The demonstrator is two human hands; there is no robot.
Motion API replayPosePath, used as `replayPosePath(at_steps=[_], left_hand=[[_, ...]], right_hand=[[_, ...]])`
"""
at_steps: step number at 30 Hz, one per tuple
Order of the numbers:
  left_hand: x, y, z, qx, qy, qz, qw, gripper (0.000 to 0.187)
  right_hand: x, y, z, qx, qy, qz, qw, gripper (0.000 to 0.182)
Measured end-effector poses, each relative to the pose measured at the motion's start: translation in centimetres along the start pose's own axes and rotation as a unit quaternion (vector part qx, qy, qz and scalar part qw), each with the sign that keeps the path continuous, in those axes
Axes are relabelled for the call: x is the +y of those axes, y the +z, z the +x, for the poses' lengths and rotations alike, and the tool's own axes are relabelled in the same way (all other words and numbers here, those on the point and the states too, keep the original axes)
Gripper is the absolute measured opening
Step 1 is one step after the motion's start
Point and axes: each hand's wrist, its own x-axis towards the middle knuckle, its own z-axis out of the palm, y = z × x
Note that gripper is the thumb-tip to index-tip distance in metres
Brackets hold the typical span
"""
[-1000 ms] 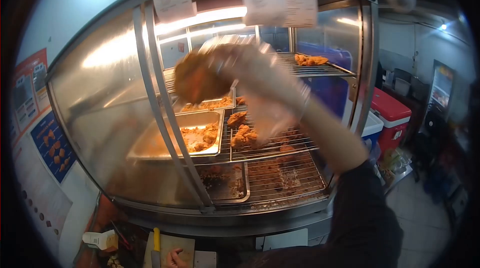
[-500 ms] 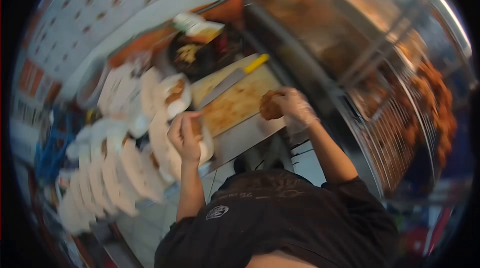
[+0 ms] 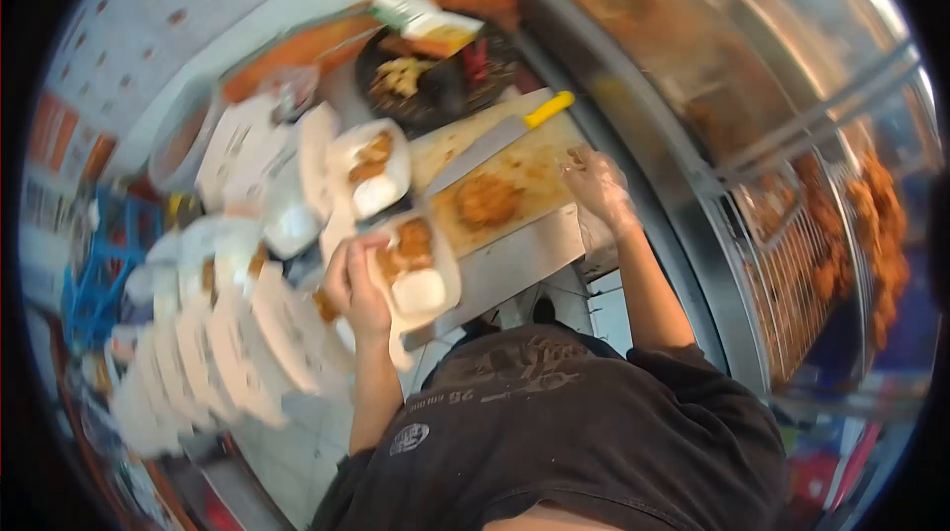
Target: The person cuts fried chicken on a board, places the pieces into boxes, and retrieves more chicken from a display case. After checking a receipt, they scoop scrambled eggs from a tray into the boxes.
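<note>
A piece of fried chicken [image 3: 489,200] lies on the light cutting board [image 3: 524,160], below the blade of a yellow-handled knife [image 3: 505,140]. My right hand [image 3: 596,190], in a clear plastic glove, hovers at the board's right edge, apart from the chicken. Its fingers are loosely bent and nothing shows in them. My left hand [image 3: 358,286] is bare, with fingers curled together, over the left side of an open takeaway box [image 3: 447,298]. That box holds fried chicken pieces [image 3: 409,246] and white rice [image 3: 419,290]. Nothing is visible in the left hand's fingers.
Another open box [image 3: 394,150] with chicken and rice stands behind. Several boxes with raised lids [image 3: 233,353] line the left. A dark stone mortar [image 3: 440,100] sits behind the board. To the right stands a glass display case [image 3: 633,66] and a wire rack [image 3: 792,303] with fried chicken.
The fried chicken left my right hand and now lies on the cutting board. That hand has drawn slightly up and right. My left hand has shifted slightly left and down.
</note>
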Motion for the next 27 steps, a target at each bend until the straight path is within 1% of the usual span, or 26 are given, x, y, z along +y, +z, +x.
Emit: replayPosePath(at_steps=[1, 2, 3, 4, 5, 6, 7, 8, 9, 10, 11, 12, 13, 14, 15, 16, 17, 18, 19, 20, 21, 22, 23, 24, 26, 27], left_hand=[[0.4, 0.3, -1.2, 0.009, 0.017, 0.067, 0.998, 0.030], [0.1, 2.2, -1.4, -0.033, 0.108, 0.240, 0.964, 0.030], [-0.1, 5.6, -2.1, -0.050, -0.130, -0.090, 0.986, 0.032], [2.2, 9.1, -2.3, -0.080, -0.089, -0.063, 0.991, 0.033], [0.6, 10.7, -3.8, -0.100, 0.021, 0.029, 0.994, 0.033], [-1.4, 14.0, -5.5, -0.016, 0.007, -0.065, 0.998, 0.029], [3.5, 17.0, -5.1, -0.087, -0.056, -0.054, 0.993, 0.030], [7.9, 16.2, -5.5, -0.133, -0.128, -0.006, 0.983, 0.032], [7.6, 17.7, -5.1, -0.147, -0.112, -0.023, 0.982, 0.032], [6.5, 19.3, -4.8, -0.211, -0.097, -0.110, 0.966, 0.030], [6.1, 20.0, -5.3, -0.257, -0.092, -0.183, 0.944, 0.028], [6.5, 21.4, -5.7, -0.256, -0.087, -0.187, 0.944, 0.028], [7.0, 22.9, -6.1, -0.237, -0.059, -0.175, 0.954, 0.027], [7.6, 23.9, -6.5, -0.211, -0.034, -0.160, 0.964, 0.026], [8.2, 24.3, -6.5, -0.203, -0.031, -0.162, 0.965, 0.026], [8.9, 24.5, -6.3, -0.202, 0.024, -0.119, 0.972, 0.026], [9.7, 24.9, -6.4, -0.203, 0.077, -0.079, 0.973, 0.026], [10.5, 25.3, -6.4, -0.203, 0.129, -0.038, 0.970, 0.026], [11.1, 25.7, -6.6, -0.201, 0.181, 0.004, 0.963, 0.026], [11.7, 26.0, -7.1, -0.199, 0.230, 0.048, 0.952, 0.026], [11.8, 26.7, -8.0, -0.195, 0.230, 0.045, 0.953, 0.026], [11.7, 27.6, -9.2, -0.231, 0.127, -0.064, 0.963, 0.027], [11.6, 28.7, -10.0, -0.262, 0.022, -0.171, 0.950, 0.027], [11.7, 29.7, -10.4, -0.259, 0.023, -0.175, 0.950, 0.027], [11.3, 29.6, -11.3, -0.307, 0.076, -0.220, 0.923, 0.025], [11.7, 30.0, -11.1, -0.303, 0.070, -0.213, 0.926, 0.025]], right_hand=[[1.5, -1.9, -1.8, 0.062, -0.023, 0.058, 0.996, 0.058], [3.6, -5.4, -3.1, 0.166, -0.041, 0.044, 0.984, 0.054], [3.1, -11.5, -5.6, 0.195, -0.028, -0.002, 0.980, 0.053], [3.2, -17.3, -7.1, 0.226, 0.003, 0.058, 0.972, 0.043], [-0.7, -24.0, -10.1, 0.173, 0.101, 0.280, 0.939, 0.032], [0.2, -28.7, -12.4, 0.242, 0.108, 0.263, 0.928, 0.032], [1.3, -33.1, -15.0, 0.386, 0.041, 0.165, 0.907, 0.025], [1.4, -36.1, -17.1, 0.479, -0.032, 0.071, 0.875, 0.018], [1.1, -39.0, -19.9, 0.551, -0.020, -0.064, 0.832, 0.018], [0.3, -42.0, -22.6, 0.608, -0.002, -0.197, 0.769, 0.018], [-1.7, -44.8, -24.2, 0.647, 0.060, -0.343, 0.678, 0.017], [-0.3, -49.0, -27.2, 0.536, -0.078, -0.613, 0.575, 0.014], [0.9, -53.5, -28.2, 0.567, -0.061, -0.586, 0.576, 0.014], [1.2, -57.7, -29.4, 0.593, -0.035, -0.513, 0.619, 0.014], [9.0, -68.4, -30.0, 0.625, 0.008, -0.280, 0.728, 0.013], [8.5, -69.0, -29.6, 0.628, 0.000, -0.277, 0.727, 0.013], [6.2, -69.1, -29.3, 0.565, 0.113, -0.305, 0.759, 0.020], [3.1, -68.7, -28.9, 0.492, 0.223, -0.327, 0.775, 0.027], [0.5, -68.5, -28.7, 0.412, 0.331, -0.342, 0.777, 0.036], [-0.5, -68.7, -28.9, 0.322, 0.433, -0.350, 0.766, 0.044], [2.2, -71.0, -28.4, 0.252, 0.474, -0.364, 0.761, 0.050], [5.0, -73.2, -27.7, 0.182, 0.511, -0.377, 0.751, 0.056], [5.4, -73.7, -27.6, 0.159, 0.523, -0.443, 0.710, 0.054], [6.0, -75.3, -28.3, 0.163, 0.521, -0.445, 0.710, 0.054], [9.3, -80.0, -30.7, 0.024, 0.338, -0.493, 0.801, 0.052], [12.4, -82.3, -32.0, 0.049, 0.232, -0.247, 0.939, 0.045]])
